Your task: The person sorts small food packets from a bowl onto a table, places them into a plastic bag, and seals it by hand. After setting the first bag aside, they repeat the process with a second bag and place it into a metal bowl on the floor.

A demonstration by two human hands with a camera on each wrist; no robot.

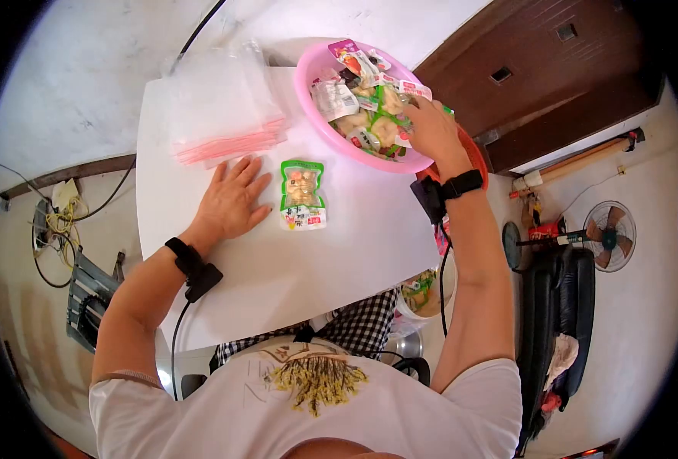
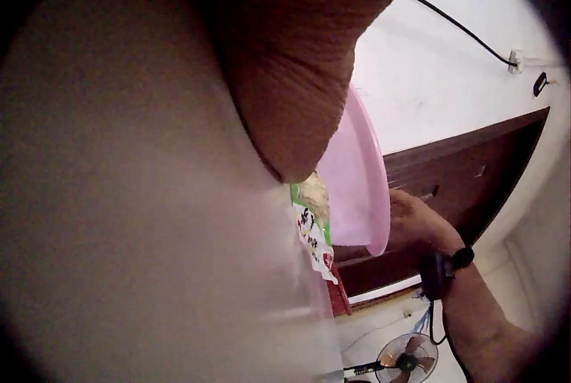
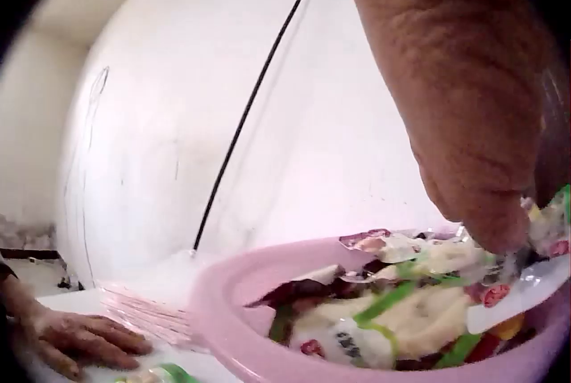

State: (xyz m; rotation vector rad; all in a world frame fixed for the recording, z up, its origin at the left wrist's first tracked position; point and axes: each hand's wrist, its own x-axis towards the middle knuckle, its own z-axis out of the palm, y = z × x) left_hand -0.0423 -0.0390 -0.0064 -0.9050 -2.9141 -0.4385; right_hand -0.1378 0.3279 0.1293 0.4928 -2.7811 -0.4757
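My left hand (image 1: 234,200) lies on the white tabletop with its fingers spread. Just right of it is a small green-edged snack packet (image 1: 303,194), lying flat with pale pieces showing through its clear window. My right hand (image 1: 433,131) reaches over the near right rim of a pink basin (image 1: 305,86), fingers down among the packets. The basin is heaped with snack packets (image 3: 393,316), several with green edges. In the right wrist view, the thumb is right at a white and green packet (image 3: 542,280); the other fingertips are hidden, and I cannot tell whether they grip it.
A stack of clear plastic bags (image 1: 228,107) with pink-red edges lies at the table's back left. A red container (image 1: 473,157) stands beside the basin, partly behind my right wrist. Below the table's right edge is a white bucket (image 1: 447,284) holding more packets. Wrist-camera cables (image 1: 177,344) hang down.
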